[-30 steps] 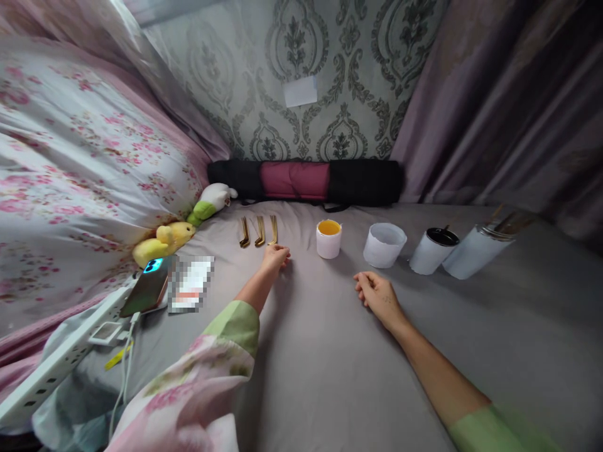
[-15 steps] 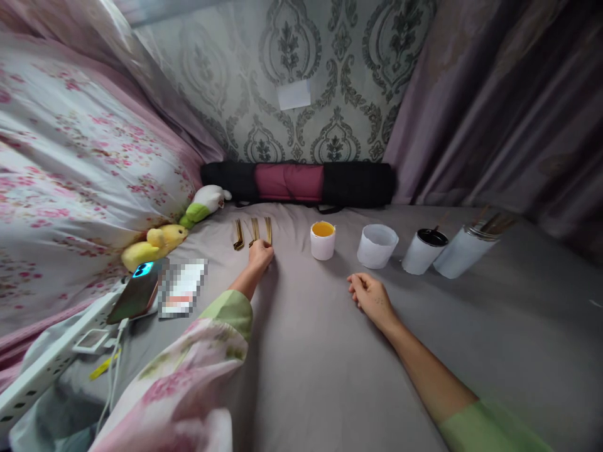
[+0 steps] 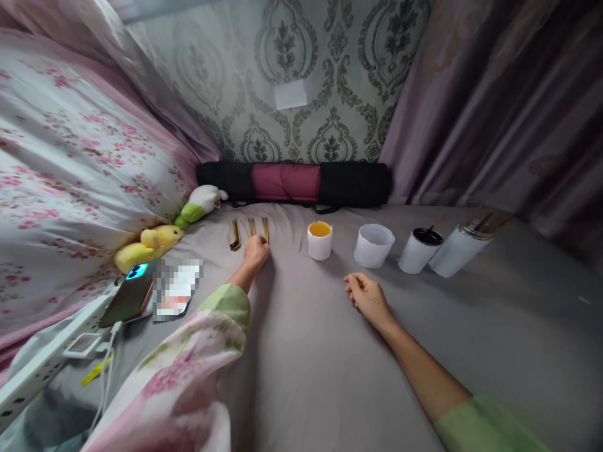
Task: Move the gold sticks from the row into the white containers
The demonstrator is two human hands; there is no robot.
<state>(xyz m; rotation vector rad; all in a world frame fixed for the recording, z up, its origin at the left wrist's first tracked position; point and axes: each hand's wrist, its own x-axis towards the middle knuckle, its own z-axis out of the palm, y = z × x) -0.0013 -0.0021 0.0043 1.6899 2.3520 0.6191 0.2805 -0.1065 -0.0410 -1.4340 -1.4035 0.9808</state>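
My left hand point(image 3: 257, 251) is closed at the near ends of two groups of slim gold pieces, the middle group point(image 3: 252, 225) and the right group point(image 3: 266, 229). Its fingertips are hidden, so what they grip does not show. To their left lies another gold group point(image 3: 234, 236), bent or wider at its near end. My right hand point(image 3: 370, 298) rests on the grey sheet with its fingers curled in and nothing visible in them. Beyond it stand a white cup with a yellow inside point(image 3: 320, 242) and a wider whitish cup point(image 3: 374, 247).
At the right are a white container with a dark inside point(image 3: 419, 252) and a tilted-looking jar point(image 3: 459, 252) with brown sticks. A black and maroon roll point(image 3: 285, 182) lies along the wall. Phone point(image 3: 129, 292), power strip point(image 3: 56, 351) and plush toys point(image 3: 151, 246) are at the left.
The whole view has shifted slightly, so things sit a little further left. Both hands keep nearly the same places and stay closed.
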